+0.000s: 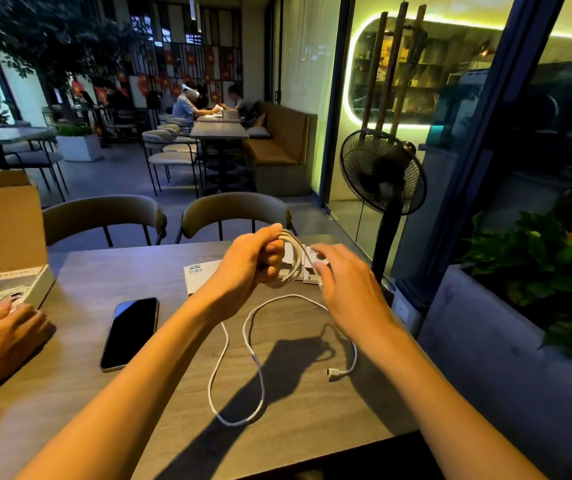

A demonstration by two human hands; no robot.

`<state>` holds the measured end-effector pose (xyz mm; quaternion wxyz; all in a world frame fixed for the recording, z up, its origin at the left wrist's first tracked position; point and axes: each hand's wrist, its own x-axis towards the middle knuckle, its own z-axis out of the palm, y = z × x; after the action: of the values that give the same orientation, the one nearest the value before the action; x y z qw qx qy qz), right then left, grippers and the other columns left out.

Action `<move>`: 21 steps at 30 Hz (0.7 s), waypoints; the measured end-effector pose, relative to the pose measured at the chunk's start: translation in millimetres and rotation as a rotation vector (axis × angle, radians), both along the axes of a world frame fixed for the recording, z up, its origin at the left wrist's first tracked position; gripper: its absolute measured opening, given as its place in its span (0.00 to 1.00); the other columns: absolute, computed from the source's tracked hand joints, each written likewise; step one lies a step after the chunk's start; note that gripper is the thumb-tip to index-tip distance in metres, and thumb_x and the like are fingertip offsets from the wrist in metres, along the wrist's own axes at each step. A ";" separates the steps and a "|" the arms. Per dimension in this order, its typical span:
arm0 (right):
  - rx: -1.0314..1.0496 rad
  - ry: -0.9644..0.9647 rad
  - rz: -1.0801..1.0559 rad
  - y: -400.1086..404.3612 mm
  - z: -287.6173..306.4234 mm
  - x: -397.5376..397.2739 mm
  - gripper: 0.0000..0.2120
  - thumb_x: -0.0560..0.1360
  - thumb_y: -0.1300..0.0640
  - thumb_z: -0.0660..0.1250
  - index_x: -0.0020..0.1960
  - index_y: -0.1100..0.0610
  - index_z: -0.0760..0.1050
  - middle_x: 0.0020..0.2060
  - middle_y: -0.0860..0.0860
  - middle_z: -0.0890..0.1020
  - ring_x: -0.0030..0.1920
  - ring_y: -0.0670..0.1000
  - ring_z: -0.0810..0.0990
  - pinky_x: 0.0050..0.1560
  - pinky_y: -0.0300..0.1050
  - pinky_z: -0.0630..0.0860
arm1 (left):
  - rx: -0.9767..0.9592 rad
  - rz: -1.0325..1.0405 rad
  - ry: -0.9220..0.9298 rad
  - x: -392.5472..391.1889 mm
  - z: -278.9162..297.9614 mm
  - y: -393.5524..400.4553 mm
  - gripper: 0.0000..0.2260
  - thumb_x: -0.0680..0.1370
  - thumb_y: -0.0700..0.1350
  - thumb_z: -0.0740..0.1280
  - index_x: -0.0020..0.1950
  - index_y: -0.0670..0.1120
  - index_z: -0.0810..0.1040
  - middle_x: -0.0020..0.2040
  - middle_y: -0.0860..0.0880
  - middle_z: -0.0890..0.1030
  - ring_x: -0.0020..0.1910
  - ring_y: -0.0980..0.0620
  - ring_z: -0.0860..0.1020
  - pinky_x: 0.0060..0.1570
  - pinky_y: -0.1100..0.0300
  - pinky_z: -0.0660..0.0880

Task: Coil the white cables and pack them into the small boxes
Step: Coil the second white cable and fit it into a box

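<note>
A café or restaurant seating area: rows of dining tables (219, 130) with padded chairs (170, 159) and a brown banquette (282, 140) at upper centre, seated people (187, 105) beyond, standing fan (383, 173) at right, planters (537, 268) at the edges.

Left hand (255, 261) is up over the grey surface (80, 403), fingers curled around a few loops of white cable (260, 372), and the rest trails down in loose bends to a plug lying flat. Right hand (341, 285) hovers beside the coil, fingers spread over small white boxes (307, 271). A dark phone (130, 334) lies to the left.
</note>
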<state>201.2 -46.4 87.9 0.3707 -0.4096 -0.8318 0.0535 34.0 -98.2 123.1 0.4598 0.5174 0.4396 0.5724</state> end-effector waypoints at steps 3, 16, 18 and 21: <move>-0.112 -0.045 0.036 -4.2 4.1 -7.8 0.10 0.82 0.59 0.64 0.61 0.56 0.82 0.54 0.54 0.84 0.53 0.54 0.80 0.50 0.47 0.76 | -0.033 -0.057 -0.034 3.1 1.5 -2.9 0.21 0.85 0.50 0.55 0.32 0.48 0.65 0.30 0.51 0.62 0.28 0.55 0.60 0.28 0.64 0.59; -0.842 1.105 0.230 -9.8 25.2 -19.9 0.08 0.82 0.58 0.67 0.57 0.60 0.81 0.45 0.56 0.88 0.46 0.52 0.88 0.46 0.43 0.84 | -0.117 0.095 -0.082 7.5 -12.7 -0.9 0.22 0.85 0.55 0.55 0.33 0.48 0.66 0.28 0.51 0.65 0.27 0.56 0.63 0.31 0.62 0.61; -0.848 1.077 0.232 -8.4 23.3 -19.9 0.09 0.83 0.56 0.65 0.56 0.58 0.82 0.42 0.52 0.87 0.44 0.50 0.87 0.44 0.40 0.82 | -0.116 0.127 -0.127 8.4 -14.7 0.6 0.22 0.85 0.55 0.54 0.33 0.48 0.67 0.28 0.52 0.64 0.27 0.56 0.62 0.30 0.63 0.61; -0.848 0.935 0.223 -5.8 19.4 -19.3 0.12 0.84 0.51 0.62 0.56 0.54 0.82 0.42 0.49 0.86 0.45 0.48 0.85 0.44 0.40 0.79 | -0.095 0.173 -0.129 12.2 -21.3 3.3 0.22 0.85 0.56 0.53 0.34 0.47 0.67 0.28 0.52 0.65 0.27 0.57 0.63 0.32 0.62 0.62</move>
<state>181.9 -52.2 107.2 0.4923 -0.3653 -0.5265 0.5890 46.2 -95.0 101.8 0.4600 0.4172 0.4786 0.6207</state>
